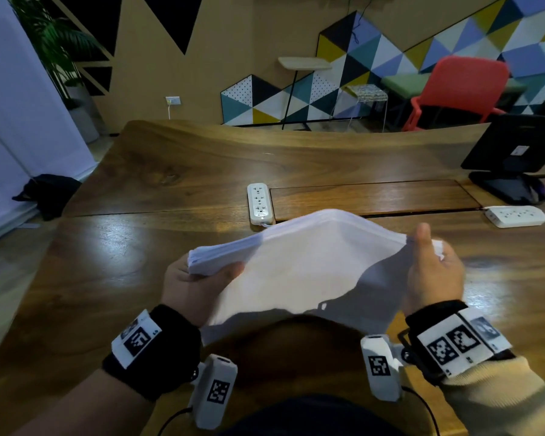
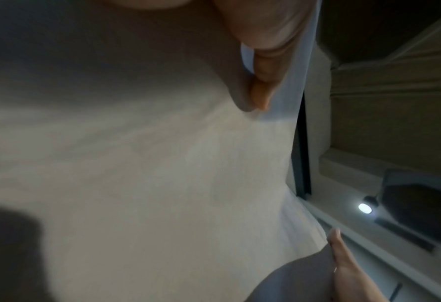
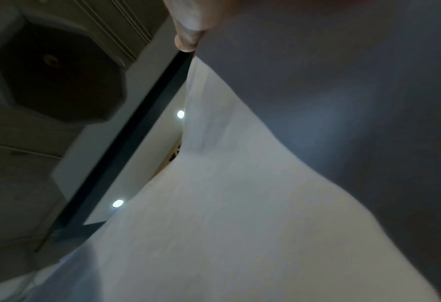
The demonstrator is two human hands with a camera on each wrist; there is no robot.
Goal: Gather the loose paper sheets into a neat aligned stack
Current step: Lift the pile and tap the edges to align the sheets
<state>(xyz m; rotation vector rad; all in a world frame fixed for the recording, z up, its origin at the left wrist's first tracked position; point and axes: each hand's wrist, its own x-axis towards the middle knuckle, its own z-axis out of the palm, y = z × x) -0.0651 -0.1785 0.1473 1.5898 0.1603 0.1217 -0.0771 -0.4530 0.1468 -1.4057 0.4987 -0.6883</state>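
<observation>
A stack of white paper sheets (image 1: 299,265) is held up off the wooden table (image 1: 145,234), bowed upward in the middle. My left hand (image 1: 199,278) grips its left end, thumb on top. My right hand (image 1: 431,269) grips the right end with the thumb over the top edge. In the left wrist view the paper (image 2: 149,163) fills the frame, with a finger (image 2: 263,67) curled against it. The underside of the paper (image 3: 239,204) covers most of the right wrist view, and one fingertip (image 3: 187,41) shows at its edge.
A white power strip (image 1: 258,202) lies just beyond the paper, and a second power strip (image 1: 515,216) lies to the right. A black monitor (image 1: 516,146) on its stand sits at the far right. A red chair (image 1: 460,89) stands beyond the table.
</observation>
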